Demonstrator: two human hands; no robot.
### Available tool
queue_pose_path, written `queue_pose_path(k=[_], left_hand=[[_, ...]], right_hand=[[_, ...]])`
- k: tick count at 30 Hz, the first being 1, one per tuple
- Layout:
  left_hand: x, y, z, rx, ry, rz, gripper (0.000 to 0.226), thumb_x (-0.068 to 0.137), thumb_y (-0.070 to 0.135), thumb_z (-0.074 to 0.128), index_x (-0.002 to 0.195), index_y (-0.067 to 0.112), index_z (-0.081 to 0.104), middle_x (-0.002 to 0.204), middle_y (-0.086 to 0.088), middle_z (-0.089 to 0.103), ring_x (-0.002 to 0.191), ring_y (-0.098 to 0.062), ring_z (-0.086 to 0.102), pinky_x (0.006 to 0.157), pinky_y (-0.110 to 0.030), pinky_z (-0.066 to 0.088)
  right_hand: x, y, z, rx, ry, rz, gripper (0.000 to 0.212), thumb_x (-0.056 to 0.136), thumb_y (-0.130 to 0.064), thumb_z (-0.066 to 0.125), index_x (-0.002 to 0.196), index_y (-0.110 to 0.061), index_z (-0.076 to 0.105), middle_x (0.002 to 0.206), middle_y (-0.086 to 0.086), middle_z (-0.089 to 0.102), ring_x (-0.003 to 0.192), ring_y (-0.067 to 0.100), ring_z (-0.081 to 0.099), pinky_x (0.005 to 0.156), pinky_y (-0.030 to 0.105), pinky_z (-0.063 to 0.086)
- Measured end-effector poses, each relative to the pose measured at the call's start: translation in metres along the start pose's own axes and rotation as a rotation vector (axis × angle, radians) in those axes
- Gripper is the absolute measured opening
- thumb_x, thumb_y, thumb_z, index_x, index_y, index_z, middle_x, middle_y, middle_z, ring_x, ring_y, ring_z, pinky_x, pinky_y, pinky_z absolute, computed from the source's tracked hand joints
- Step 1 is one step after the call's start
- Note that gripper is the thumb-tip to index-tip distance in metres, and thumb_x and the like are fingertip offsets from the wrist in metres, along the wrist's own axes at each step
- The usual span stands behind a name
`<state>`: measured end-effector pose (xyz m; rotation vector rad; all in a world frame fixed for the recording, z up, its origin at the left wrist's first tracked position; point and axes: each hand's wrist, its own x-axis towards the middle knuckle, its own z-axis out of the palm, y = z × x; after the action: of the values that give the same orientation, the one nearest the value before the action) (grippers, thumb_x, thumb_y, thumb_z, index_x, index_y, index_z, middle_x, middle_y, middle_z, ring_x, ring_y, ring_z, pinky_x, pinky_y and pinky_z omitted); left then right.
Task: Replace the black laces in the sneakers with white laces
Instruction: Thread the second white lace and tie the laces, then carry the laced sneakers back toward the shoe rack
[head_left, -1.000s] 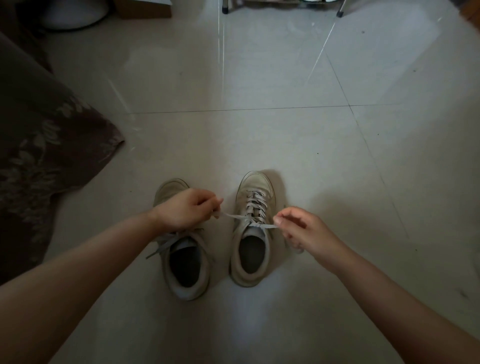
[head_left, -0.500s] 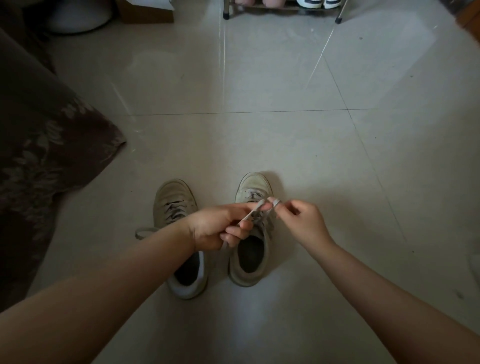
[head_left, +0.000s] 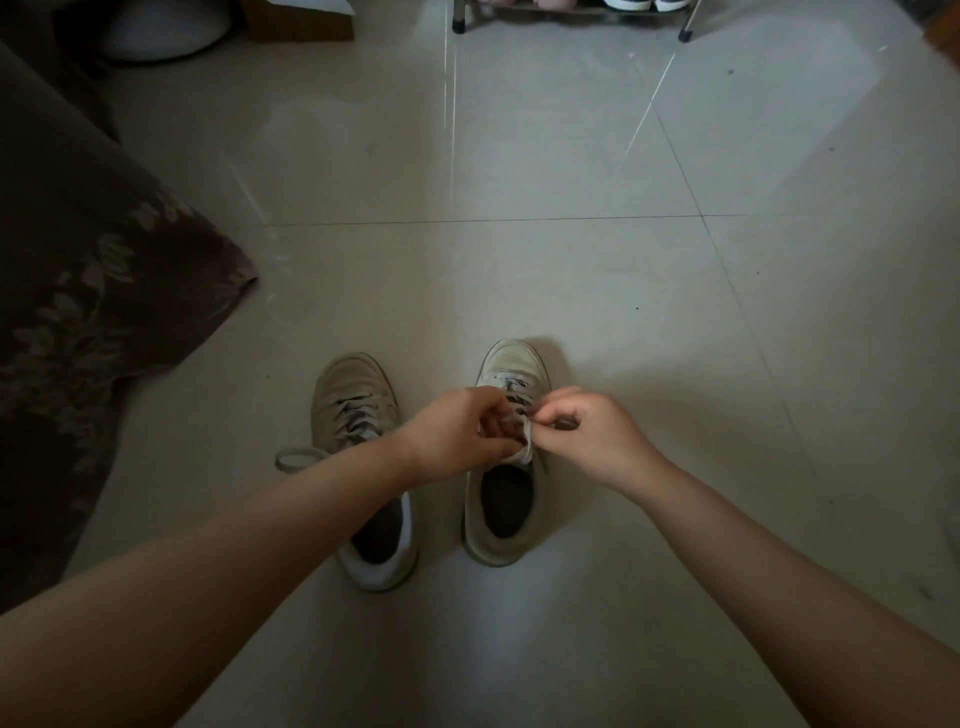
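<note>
beige sneakers (head_left: 506, 467), white lace (head_left: 523, 451), brown floral cloth (head_left: 104, 291)

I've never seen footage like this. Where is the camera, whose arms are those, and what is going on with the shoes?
There is no machine here: the camera sits on a person's head and looks down at their own bare arms. Two pale sneakers stand side by side on a tiled floor. Both hands meet over the right sneaker: the left hand and the right hand each pinch its light-coloured lace, apparently tying it. The left sneaker is laced too, one lace end trailing on the floor. A dark patterned cloth lies at the left.
</note>
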<state>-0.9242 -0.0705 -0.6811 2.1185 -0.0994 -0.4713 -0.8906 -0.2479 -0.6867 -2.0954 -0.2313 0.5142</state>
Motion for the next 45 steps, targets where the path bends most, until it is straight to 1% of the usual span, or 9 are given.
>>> queue_pose_path(k=[6, 18, 24, 29, 33, 37, 39, 42, 45], left_hand=[[-0.007, -0.011, -0.015, 0.152, 0.103, -0.061, 0.024, 0.093, 0.027, 0.057, 0.075, 0.012, 0.063, 0.066, 0.001, 0.062, 0.051, -0.002, 0.049, 0.057, -0.021, 0.040], [-0.020, -0.016, -0.031, 0.612, 0.114, -0.137, 0.027, 0.087, 0.039, 0.051, 0.065, 0.024, 0.056, 0.067, 0.007, 0.057, 0.064, -0.013, 0.055, 0.056, -0.025, 0.040], [-0.018, -0.007, -0.037, -0.371, 0.123, -0.205, 0.022, 0.088, 0.025, 0.064, 0.075, 0.008, 0.068, 0.079, 0.001, 0.072, 0.072, -0.007, 0.060, 0.073, -0.021, 0.046], [-0.026, -0.028, -0.031, -0.033, 0.116, -0.138, 0.026, 0.090, 0.021, 0.061, 0.065, 0.014, 0.060, 0.055, 0.006, 0.060, 0.049, 0.000, 0.052, 0.052, -0.009, 0.038], [-0.030, -0.039, -0.028, 0.186, 0.148, -0.066, 0.024, 0.090, 0.029, 0.060, 0.070, 0.015, 0.061, 0.057, 0.004, 0.061, 0.052, -0.006, 0.055, 0.057, -0.021, 0.042], [-0.047, -0.032, -0.030, 0.489, 0.336, 0.213, 0.031, 0.087, 0.040, 0.049, 0.097, 0.015, 0.066, 0.091, 0.000, 0.064, 0.080, -0.017, 0.061, 0.070, -0.031, 0.051], [-0.070, -0.031, -0.025, 0.603, 0.401, 0.284, 0.029, 0.089, 0.035, 0.049, 0.088, 0.011, 0.066, 0.084, -0.005, 0.060, 0.075, -0.023, 0.057, 0.063, -0.032, 0.049], [-0.105, -0.048, -0.009, 0.733, 0.262, 0.244, 0.037, 0.082, 0.047, 0.051, 0.062, 0.016, 0.058, 0.065, -0.002, 0.055, 0.060, -0.024, 0.056, 0.053, -0.029, 0.046], [-0.124, -0.067, 0.010, 0.955, 0.055, 0.220, 0.038, 0.070, 0.055, 0.045, 0.055, 0.022, 0.056, 0.056, 0.002, 0.054, 0.057, -0.021, 0.056, 0.068, -0.032, 0.039]], right_hand=[[-0.009, 0.020, -0.015, 0.184, 0.112, 0.293, 0.023, 0.083, -0.019, 0.066, 0.062, -0.014, 0.057, 0.052, -0.005, 0.054, 0.057, 0.014, 0.047, 0.060, 0.029, 0.037], [-0.026, 0.032, -0.021, 0.142, 0.126, 0.369, 0.021, 0.080, -0.005, 0.064, 0.061, -0.010, 0.057, 0.050, 0.003, 0.052, 0.050, 0.016, 0.042, 0.053, 0.026, 0.036], [-0.030, 0.028, -0.018, 0.077, 0.030, 0.335, 0.019, 0.088, -0.020, 0.063, 0.069, -0.015, 0.061, 0.059, 0.000, 0.057, 0.051, 0.007, 0.047, 0.055, 0.024, 0.038], [-0.034, 0.031, -0.015, 0.054, 0.117, 0.329, 0.023, 0.083, -0.013, 0.064, 0.061, -0.012, 0.056, 0.056, 0.001, 0.055, 0.051, 0.012, 0.042, 0.052, 0.024, 0.033], [-0.033, 0.033, -0.011, 0.051, 0.154, 0.334, 0.023, 0.081, -0.013, 0.066, 0.061, -0.012, 0.056, 0.054, -0.002, 0.052, 0.049, 0.010, 0.042, 0.052, 0.023, 0.034], [-0.038, 0.032, -0.008, -0.257, 0.297, 0.062, 0.016, 0.081, -0.024, 0.071, 0.091, -0.015, 0.061, 0.086, -0.006, 0.056, 0.076, 0.010, 0.051, 0.071, 0.025, 0.040], [-0.047, 0.021, -0.003, -0.413, 0.340, -0.249, 0.020, 0.083, -0.029, 0.064, 0.097, -0.015, 0.060, 0.095, -0.003, 0.055, 0.089, 0.012, 0.051, 0.078, 0.024, 0.040], [-0.063, 0.007, 0.019, -0.573, 0.070, -0.534, 0.027, 0.086, -0.044, 0.054, 0.084, -0.018, 0.062, 0.084, -0.004, 0.059, 0.082, 0.017, 0.055, 0.075, 0.031, 0.041], [-0.075, 0.015, 0.046, -0.847, -0.109, -0.526, 0.044, 0.080, -0.062, 0.046, 0.075, -0.021, 0.060, 0.074, -0.006, 0.059, 0.076, 0.017, 0.056, 0.079, 0.032, 0.036]])
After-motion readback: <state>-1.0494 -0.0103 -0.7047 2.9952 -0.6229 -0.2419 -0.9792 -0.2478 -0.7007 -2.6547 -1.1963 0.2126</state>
